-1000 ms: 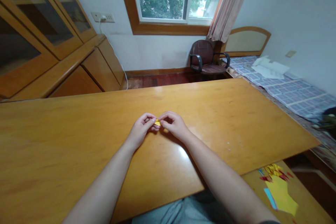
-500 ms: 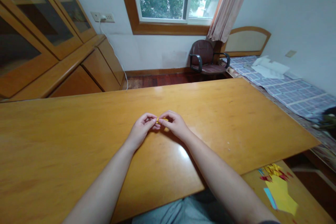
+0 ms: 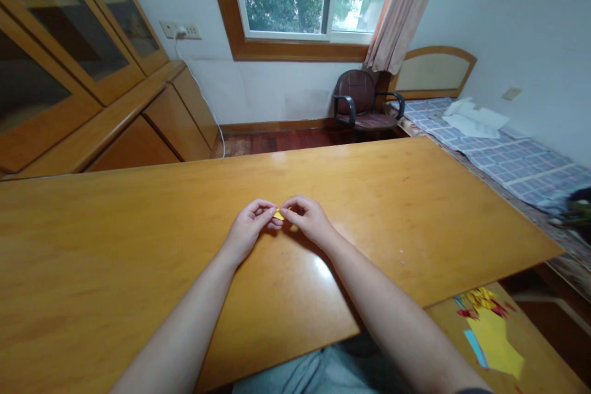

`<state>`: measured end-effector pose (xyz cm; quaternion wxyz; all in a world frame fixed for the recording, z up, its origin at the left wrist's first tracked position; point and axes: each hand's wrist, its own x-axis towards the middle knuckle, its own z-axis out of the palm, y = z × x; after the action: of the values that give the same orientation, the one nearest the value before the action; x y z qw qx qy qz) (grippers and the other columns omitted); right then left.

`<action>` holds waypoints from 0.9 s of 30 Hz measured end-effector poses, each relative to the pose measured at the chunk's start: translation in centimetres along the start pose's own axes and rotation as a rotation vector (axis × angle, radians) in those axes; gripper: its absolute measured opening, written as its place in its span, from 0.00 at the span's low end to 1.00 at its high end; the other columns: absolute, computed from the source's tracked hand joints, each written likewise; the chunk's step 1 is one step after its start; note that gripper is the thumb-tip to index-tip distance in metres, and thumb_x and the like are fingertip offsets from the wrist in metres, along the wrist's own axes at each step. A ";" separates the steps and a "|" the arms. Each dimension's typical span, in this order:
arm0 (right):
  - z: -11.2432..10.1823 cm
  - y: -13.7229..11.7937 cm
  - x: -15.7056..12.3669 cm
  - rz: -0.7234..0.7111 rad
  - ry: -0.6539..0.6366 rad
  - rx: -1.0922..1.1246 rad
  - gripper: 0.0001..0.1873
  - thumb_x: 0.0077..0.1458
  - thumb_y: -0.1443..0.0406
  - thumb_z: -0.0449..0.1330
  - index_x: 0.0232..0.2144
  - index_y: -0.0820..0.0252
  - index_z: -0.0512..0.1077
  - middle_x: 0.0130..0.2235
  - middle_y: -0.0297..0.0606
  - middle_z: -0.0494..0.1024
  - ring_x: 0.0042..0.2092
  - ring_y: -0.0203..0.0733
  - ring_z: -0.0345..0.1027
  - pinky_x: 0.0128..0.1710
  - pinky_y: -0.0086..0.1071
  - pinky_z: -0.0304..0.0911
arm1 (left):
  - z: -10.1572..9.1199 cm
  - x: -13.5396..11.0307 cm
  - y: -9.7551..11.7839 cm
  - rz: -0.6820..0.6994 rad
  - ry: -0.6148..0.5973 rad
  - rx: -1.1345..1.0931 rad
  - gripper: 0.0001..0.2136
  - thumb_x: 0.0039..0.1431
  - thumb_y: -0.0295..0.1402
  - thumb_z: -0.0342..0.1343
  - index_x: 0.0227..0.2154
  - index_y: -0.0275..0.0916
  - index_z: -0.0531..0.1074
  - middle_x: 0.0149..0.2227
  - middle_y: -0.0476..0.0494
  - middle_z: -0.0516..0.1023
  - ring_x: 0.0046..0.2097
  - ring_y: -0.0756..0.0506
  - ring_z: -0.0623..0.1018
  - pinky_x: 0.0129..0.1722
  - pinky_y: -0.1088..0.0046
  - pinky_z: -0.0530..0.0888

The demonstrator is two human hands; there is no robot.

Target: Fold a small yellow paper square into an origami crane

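Note:
A small piece of folded yellow paper (image 3: 278,214) is pinched between my two hands, just above the wooden table (image 3: 138,246). My left hand (image 3: 253,225) grips its left side between thumb and fingers. From the right, my right hand (image 3: 305,217) holds it the same way, thumb against the bent fingers. Most of the paper is hidden by the fingertips, so its exact folded shape cannot be made out.
At the lower right, a lower surface (image 3: 443,326) bears yellow paper sheets (image 3: 496,345), a light blue strip (image 3: 475,348) and a pile of small yellow and red pieces (image 3: 482,298). A chair (image 3: 357,98) and a bed (image 3: 508,160) stand beyond the table.
The yellow paper has turned a little between my fingers; more of it shows below the left thumb and less by the right fingers. Both hands stay nearly in place.

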<state>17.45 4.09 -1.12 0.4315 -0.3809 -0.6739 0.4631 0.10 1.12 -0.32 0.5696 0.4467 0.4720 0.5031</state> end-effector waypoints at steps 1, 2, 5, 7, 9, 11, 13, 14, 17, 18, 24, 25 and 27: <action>0.0 0.0 0.0 -0.003 -0.002 -0.010 0.08 0.55 0.61 0.62 0.32 0.59 0.76 0.31 0.35 0.77 0.32 0.35 0.68 0.34 0.29 0.62 | 0.0 0.0 0.0 -0.005 -0.001 0.003 0.14 0.51 0.40 0.65 0.34 0.36 0.71 0.27 0.48 0.79 0.30 0.47 0.80 0.33 0.71 0.77; -0.1 -0.1 0.0 -0.007 -0.002 -0.022 0.07 0.55 0.61 0.62 0.32 0.59 0.76 0.31 0.35 0.78 0.32 0.35 0.68 0.34 0.29 0.63 | 0.0 0.0 0.0 -0.010 -0.003 0.006 0.14 0.51 0.40 0.65 0.35 0.36 0.71 0.27 0.48 0.79 0.30 0.47 0.80 0.33 0.71 0.77; -0.2 -0.2 0.0 -0.038 -0.004 -0.060 0.07 0.55 0.62 0.61 0.32 0.59 0.76 0.32 0.35 0.78 0.32 0.35 0.68 0.35 0.29 0.63 | -0.2 0.0 -0.2 -0.017 -0.005 0.003 0.14 0.51 0.39 0.65 0.35 0.36 0.71 0.28 0.47 0.79 0.30 0.48 0.80 0.33 0.72 0.77; -0.3 -0.2 0.0 -0.065 -0.011 -0.089 0.06 0.56 0.63 0.61 0.32 0.59 0.77 0.32 0.35 0.78 0.33 0.36 0.69 0.36 0.29 0.63 | -0.2 0.0 -0.2 -0.025 -0.001 -0.004 0.14 0.51 0.39 0.65 0.35 0.36 0.71 0.27 0.48 0.79 0.30 0.48 0.80 0.33 0.72 0.77; -0.4 -0.1 0.0 -0.085 -0.020 -0.115 0.06 0.56 0.63 0.61 0.33 0.59 0.77 0.33 0.35 0.79 0.33 0.36 0.69 0.37 0.30 0.63 | -0.2 0.0 -0.1 -0.042 0.004 -0.014 0.15 0.50 0.39 0.66 0.35 0.36 0.71 0.27 0.47 0.79 0.30 0.48 0.80 0.32 0.72 0.77; -0.4 -0.1 0.0 -0.095 -0.024 -0.133 0.06 0.57 0.63 0.61 0.33 0.58 0.77 0.33 0.35 0.79 0.34 0.36 0.70 0.37 0.30 0.63 | -0.1 0.0 0.1 -0.069 0.005 -0.032 0.15 0.49 0.40 0.66 0.34 0.35 0.71 0.28 0.47 0.79 0.30 0.48 0.80 0.32 0.73 0.77; -0.5 -0.1 0.0 -0.114 -0.025 -0.146 0.06 0.57 0.64 0.61 0.33 0.58 0.77 0.33 0.35 0.79 0.35 0.37 0.71 0.38 0.30 0.64 | 0.0 0.0 0.3 -0.099 0.002 -0.057 0.17 0.48 0.42 0.67 0.33 0.35 0.71 0.28 0.46 0.80 0.30 0.48 0.80 0.32 0.74 0.77; -0.6 -0.1 0.0 -0.127 -0.027 -0.155 0.06 0.57 0.64 0.61 0.33 0.58 0.77 0.33 0.35 0.80 0.35 0.37 0.71 0.39 0.30 0.64 | 0.1 0.0 0.4 -0.113 -0.002 -0.068 0.17 0.48 0.43 0.67 0.33 0.35 0.71 0.28 0.46 0.80 0.29 0.48 0.80 0.31 0.74 0.77; -0.7 -0.2 -0.1 -0.167 -0.040 -0.180 0.06 0.57 0.64 0.61 0.33 0.57 0.78 0.34 0.36 0.80 0.36 0.37 0.72 0.40 0.31 0.64 | 0.1 0.0 0.6 -0.137 -0.009 -0.076 0.18 0.47 0.43 0.68 0.31 0.35 0.71 0.27 0.46 0.80 0.28 0.49 0.80 0.30 0.75 0.77; -0.7 -0.2 -0.1 -0.176 -0.046 -0.184 0.06 0.58 0.64 0.61 0.33 0.57 0.78 0.34 0.36 0.80 0.36 0.38 0.72 0.40 0.31 0.64 | 0.1 0.0 0.5 -0.139 -0.011 -0.071 0.18 0.46 0.43 0.68 0.31 0.35 0.71 0.26 0.47 0.79 0.28 0.49 0.80 0.30 0.75 0.76; -0.8 -0.1 0.0 -0.171 -0.061 -0.178 0.06 0.58 0.64 0.61 0.33 0.57 0.78 0.34 0.36 0.80 0.37 0.38 0.72 0.41 0.32 0.64 | -0.1 0.0 0.2 -0.115 -0.012 -0.047 0.17 0.47 0.41 0.68 0.32 0.36 0.71 0.27 0.47 0.79 0.29 0.49 0.80 0.31 0.74 0.77; -0.8 -0.1 0.0 -0.165 -0.063 -0.172 0.06 0.57 0.63 0.61 0.33 0.57 0.78 0.34 0.36 0.80 0.36 0.38 0.71 0.40 0.31 0.64 | -0.1 0.0 0.1 -0.112 -0.013 -0.047 0.17 0.47 0.41 0.68 0.32 0.36 0.71 0.27 0.47 0.79 0.29 0.49 0.80 0.32 0.74 0.77; -0.8 -0.1 0.0 -0.144 -0.063 -0.150 0.07 0.57 0.62 0.62 0.32 0.58 0.78 0.33 0.36 0.79 0.36 0.37 0.71 0.40 0.31 0.64 | -0.2 0.1 0.0 -0.104 -0.016 -0.046 0.16 0.47 0.41 0.68 0.32 0.36 0.71 0.27 0.47 0.79 0.29 0.49 0.80 0.32 0.74 0.76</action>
<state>18.20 4.31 -0.81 0.4126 -0.3482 -0.7456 0.3907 -0.06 1.20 -0.38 0.6089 0.4126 0.4781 0.4800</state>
